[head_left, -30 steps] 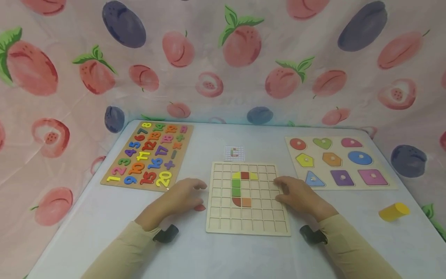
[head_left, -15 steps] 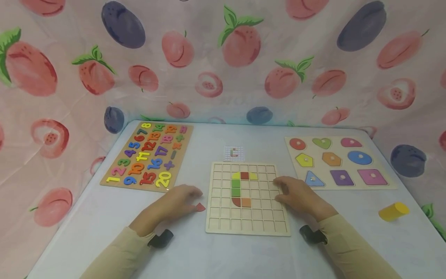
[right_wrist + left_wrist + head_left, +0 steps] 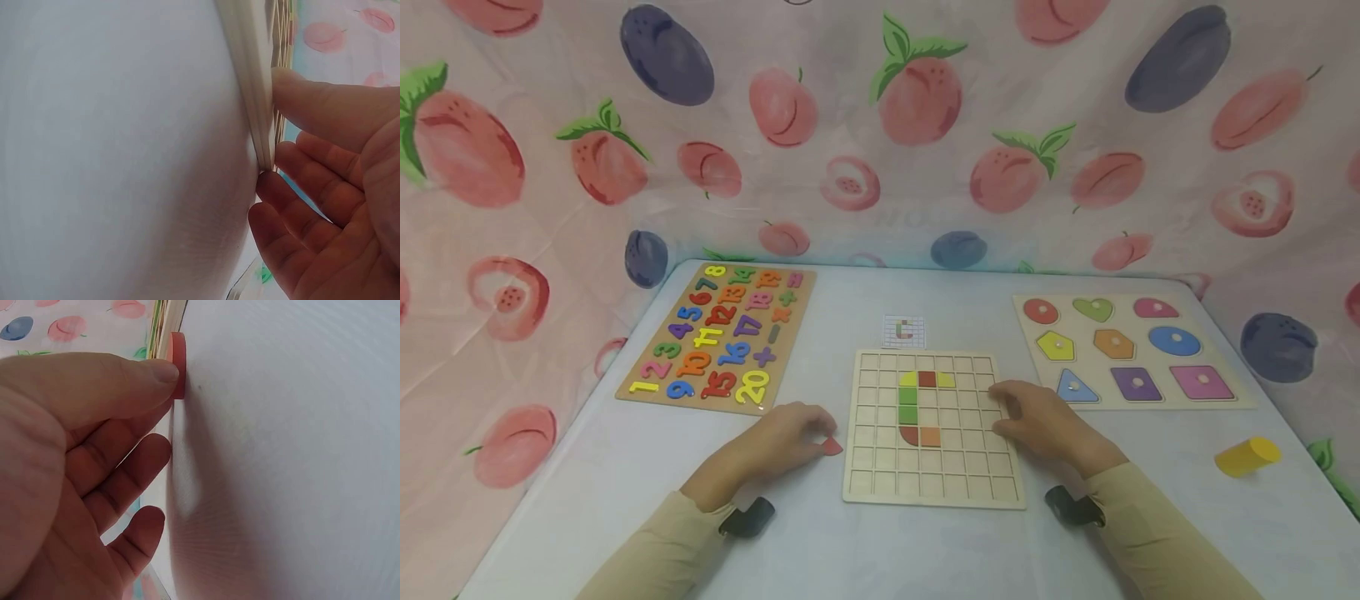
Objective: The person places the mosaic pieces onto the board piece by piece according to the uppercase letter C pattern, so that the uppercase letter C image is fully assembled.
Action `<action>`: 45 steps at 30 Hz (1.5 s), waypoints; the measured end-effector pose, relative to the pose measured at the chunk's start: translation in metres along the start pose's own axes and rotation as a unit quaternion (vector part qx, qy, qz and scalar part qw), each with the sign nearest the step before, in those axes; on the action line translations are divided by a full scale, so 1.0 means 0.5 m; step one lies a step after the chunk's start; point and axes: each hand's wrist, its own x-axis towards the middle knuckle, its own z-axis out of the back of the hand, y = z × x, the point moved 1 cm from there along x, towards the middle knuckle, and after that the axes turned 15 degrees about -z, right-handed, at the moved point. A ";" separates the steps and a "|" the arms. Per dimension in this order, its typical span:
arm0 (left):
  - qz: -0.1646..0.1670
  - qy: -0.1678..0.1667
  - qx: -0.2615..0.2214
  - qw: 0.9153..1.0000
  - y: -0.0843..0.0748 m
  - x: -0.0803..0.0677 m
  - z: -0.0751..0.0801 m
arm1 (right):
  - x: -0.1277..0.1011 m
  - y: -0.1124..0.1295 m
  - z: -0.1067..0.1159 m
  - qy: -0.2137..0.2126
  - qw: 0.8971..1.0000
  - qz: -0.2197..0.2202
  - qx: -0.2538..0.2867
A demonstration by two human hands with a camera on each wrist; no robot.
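Note:
A small red tile (image 3: pixel 832 447) with a pointed corner lies at the left side of the wooden grid board (image 3: pixel 970 467). My left hand (image 3: pixel 786 437) pinches it by thumb and index finger. In the left wrist view the thumb tip presses on the red tile (image 3: pixel 179 365); the index finger is mostly hidden behind the thumb, and the other fingers are loosely bent. My right hand (image 3: pixel 1045 421) rests at the board's right edge, thumb and fingers relaxed and apart. On the grid, yellow, dark red, green (image 3: pixel 907 404) and orange tiles form a C-like shape.
Behind the board lies a small printed pattern card (image 3: pixel 904 331). A number puzzle board (image 3: pixel 655 387) is at the back left, a shape puzzle board with knobs (image 3: pixel 1101 392) at the back right. A yellow cylinder (image 3: pixel 1247 457) lies near the right edge of the table.
My left hand has drawn back slightly left, and its index finger has come down toward the thumb at the red tile. The right hand and the board stay in place.

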 end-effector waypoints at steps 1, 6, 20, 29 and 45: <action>0.001 0.000 0.001 1.000 0.000 0.000 0.000 | 0.000 0.000 0.000 -0.001 1.000 0.000 -0.001; -0.011 -0.002 0.002 1.000 0.002 0.002 -0.001 | -0.001 0.002 0.000 -0.002 1.000 -0.003 -0.007; -0.025 -0.020 0.028 0.999 0.005 0.006 -0.006 | 0.003 -0.001 -0.001 -0.003 1.000 0.001 -0.011; -0.004 -0.026 0.030 0.999 0.001 0.005 -0.003 | 0.002 -0.002 0.001 -0.003 1.000 0.008 -0.009; 0.006 -0.035 0.030 0.999 0.002 0.007 -0.007 | 0.001 -0.002 0.000 -0.007 1.000 0.014 -0.011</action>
